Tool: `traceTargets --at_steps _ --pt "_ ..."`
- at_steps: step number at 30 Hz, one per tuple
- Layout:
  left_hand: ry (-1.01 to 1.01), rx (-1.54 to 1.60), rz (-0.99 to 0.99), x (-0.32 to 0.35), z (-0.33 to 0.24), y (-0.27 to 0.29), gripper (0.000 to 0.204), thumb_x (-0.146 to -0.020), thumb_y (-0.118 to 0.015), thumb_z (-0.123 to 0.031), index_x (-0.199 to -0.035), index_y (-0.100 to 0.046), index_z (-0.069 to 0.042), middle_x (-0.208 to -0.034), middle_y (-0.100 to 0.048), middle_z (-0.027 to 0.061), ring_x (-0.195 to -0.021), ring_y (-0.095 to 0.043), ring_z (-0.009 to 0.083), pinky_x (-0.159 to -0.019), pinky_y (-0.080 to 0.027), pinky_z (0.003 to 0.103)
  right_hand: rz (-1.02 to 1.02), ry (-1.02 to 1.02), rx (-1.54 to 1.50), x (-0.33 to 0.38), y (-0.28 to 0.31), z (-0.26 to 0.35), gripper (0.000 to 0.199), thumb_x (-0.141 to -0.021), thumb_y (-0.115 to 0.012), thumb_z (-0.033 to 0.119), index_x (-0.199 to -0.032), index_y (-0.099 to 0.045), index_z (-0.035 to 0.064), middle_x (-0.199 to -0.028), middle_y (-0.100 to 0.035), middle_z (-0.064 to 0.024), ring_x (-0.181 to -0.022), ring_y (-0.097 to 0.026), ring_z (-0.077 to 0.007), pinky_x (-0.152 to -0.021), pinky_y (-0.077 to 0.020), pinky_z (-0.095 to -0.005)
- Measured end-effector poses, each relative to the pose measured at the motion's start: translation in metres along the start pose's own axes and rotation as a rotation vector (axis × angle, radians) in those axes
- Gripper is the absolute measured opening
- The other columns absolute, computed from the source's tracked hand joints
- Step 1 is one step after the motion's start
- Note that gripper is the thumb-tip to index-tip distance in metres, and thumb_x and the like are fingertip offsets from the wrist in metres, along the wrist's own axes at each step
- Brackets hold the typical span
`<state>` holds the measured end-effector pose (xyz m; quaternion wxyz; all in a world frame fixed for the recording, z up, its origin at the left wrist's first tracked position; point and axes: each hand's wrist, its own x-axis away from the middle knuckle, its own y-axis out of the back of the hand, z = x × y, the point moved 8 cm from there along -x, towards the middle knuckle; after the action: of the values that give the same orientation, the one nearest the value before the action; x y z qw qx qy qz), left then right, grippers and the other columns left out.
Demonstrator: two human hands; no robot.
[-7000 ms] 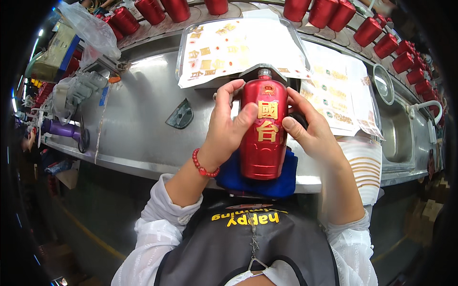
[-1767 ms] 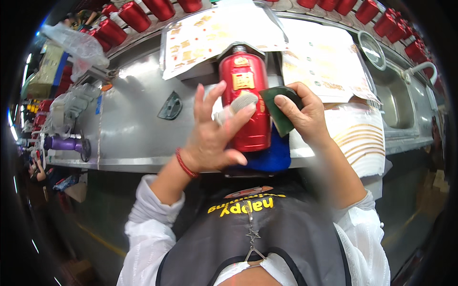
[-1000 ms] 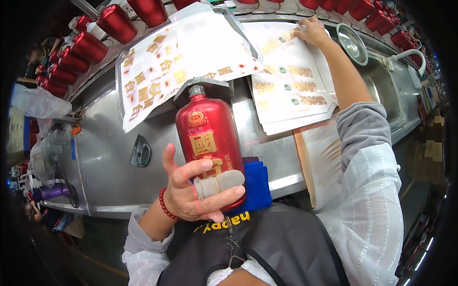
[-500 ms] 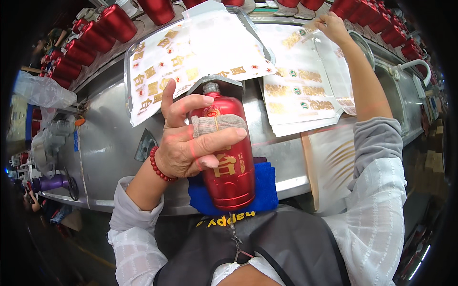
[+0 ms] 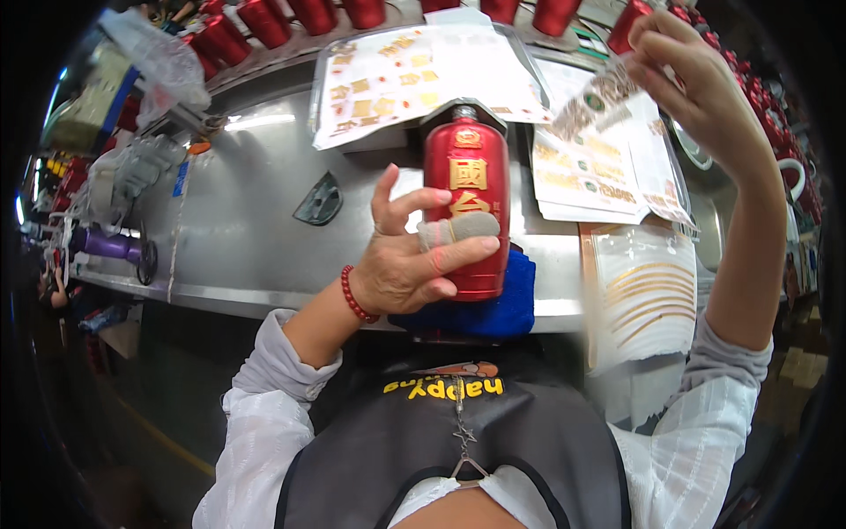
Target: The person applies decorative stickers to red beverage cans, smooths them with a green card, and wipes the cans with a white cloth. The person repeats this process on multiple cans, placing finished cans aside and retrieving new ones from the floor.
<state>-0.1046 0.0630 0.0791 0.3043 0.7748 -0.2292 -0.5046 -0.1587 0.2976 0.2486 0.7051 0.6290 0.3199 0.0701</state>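
Note:
A red bottle (image 5: pixel 465 157) with gold characters and a clear glass neck lies tilted back near the bench's front edge. My left hand (image 5: pixel 414 256) is wrapped against its lower left side, a grey knit cover on one finger. At the far right, my right hand (image 5: pixel 692 79) pinches a clear sticker strip (image 5: pixel 592 104) with gold and green printing. The strip hangs above a stack of gold-and-green sticker sheets (image 5: pixel 577 207). Beneath the bottle's base is a folded blue cloth (image 5: pixel 520 295). A dark grey rest partly shows behind the bottle's top.
Gold-and-red sticker sheets (image 5: pixel 397 66) lie on a metal tray behind the bottle. A clear-covered sheet of curved gold strips (image 5: pixel 652 295) hangs over the front edge at right. A dark, shiny wedge-shaped piece (image 5: pixel 319 199) lies on the steel bench. Red bottles (image 5: pixel 264 22) line the back.
My right hand has lifted from the far sheets toward me, with the clear sticker strip peeled up in its fingers. My left hand sits lower on the bottle, uncovering more gold characters. The view has shifted.

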Motion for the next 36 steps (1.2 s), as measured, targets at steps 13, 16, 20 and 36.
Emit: traceTargets --at_steps 13,16,20,36 --pt "0.027 -0.033 -0.104 -0.028 0.059 0.009 0.055 -0.107 -0.034 -0.054 -0.146 -0.057 -0.023 -0.105 -0.075 0.0052 -0.139 -0.04 0.027 -0.122 -0.002 0.053 -0.013 0.02 -0.091 0.034 0.029 0.054 0.015 -0.09 -0.066 0.006 -0.084 -0.055 -0.0007 -0.102 -0.057 -0.0134 -0.089 -0.058 -0.0263 -0.077 -0.0468 -0.0342" --pt "0.03 -0.056 0.032 -0.042 0.073 0.001 0.059 -0.107 -0.031 -0.053 -0.14 -0.061 -0.014 -0.128 -0.068 0.0085 -0.142 -0.036 0.0284 -0.124 -0.003 0.05 -0.004 0.021 -0.11 0.036 0.026 0.053 0.014 -0.09 -0.066 0.005 -0.083 -0.055 -0.0009 -0.102 -0.057 -0.0134 -0.088 -0.058 -0.0257 -0.076 -0.0466 -0.0335" --pt "-0.05 -0.047 -0.065 -0.031 0.049 0.007 0.055 -0.107 -0.033 -0.055 -0.142 -0.061 -0.024 -0.108 -0.075 0.0079 -0.14 -0.039 0.0292 -0.123 -0.002 0.052 0.003 0.047 -0.119 0.035 0.022 0.053 0.016 -0.092 -0.066 0.006 -0.083 -0.054 -0.0009 -0.102 -0.057 -0.0137 -0.084 -0.057 -0.0233 -0.072 -0.0455 -0.0325" --pt "0.19 0.73 -0.003 -0.059 -0.001 0.046 0.043 -0.093 -0.067 -0.03 -0.127 -0.061 -0.004 -0.127 -0.06 0.0096 -0.118 -0.051 0.0248 -0.111 -0.029 0.038 -0.022 0.248 -0.383 0.021 0.038 0.123 0.015 -0.094 -0.065 0.009 -0.088 -0.058 -0.0018 -0.11 -0.057 -0.0194 -0.095 -0.058 -0.0225 -0.076 -0.0456 -0.0327"
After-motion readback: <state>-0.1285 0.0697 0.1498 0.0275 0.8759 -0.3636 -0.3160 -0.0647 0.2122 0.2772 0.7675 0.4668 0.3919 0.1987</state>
